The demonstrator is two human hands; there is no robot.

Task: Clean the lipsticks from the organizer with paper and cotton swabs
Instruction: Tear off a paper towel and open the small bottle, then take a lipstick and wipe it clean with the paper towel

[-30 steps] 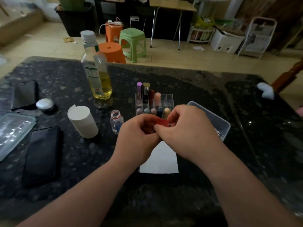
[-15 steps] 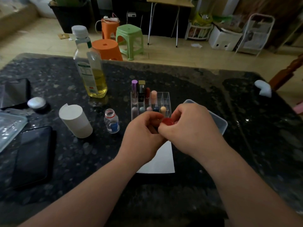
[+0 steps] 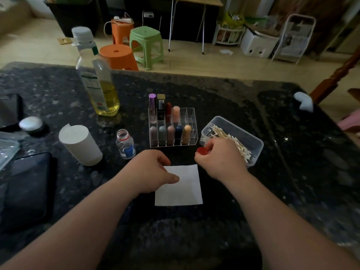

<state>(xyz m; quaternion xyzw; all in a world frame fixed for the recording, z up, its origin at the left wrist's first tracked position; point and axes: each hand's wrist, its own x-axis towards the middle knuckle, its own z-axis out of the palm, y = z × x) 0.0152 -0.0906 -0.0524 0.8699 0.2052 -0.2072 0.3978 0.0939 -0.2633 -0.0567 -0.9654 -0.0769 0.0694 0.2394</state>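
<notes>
Head view: dark speckled table.
Left hand: loosely curled, empty, thumb on white square paper sheet.
Right hand: pinches small red round cap.

The right hand pinches a red cap beside the cotton swab box. The left hand, loosely curled, rests on the paper square.
</notes>
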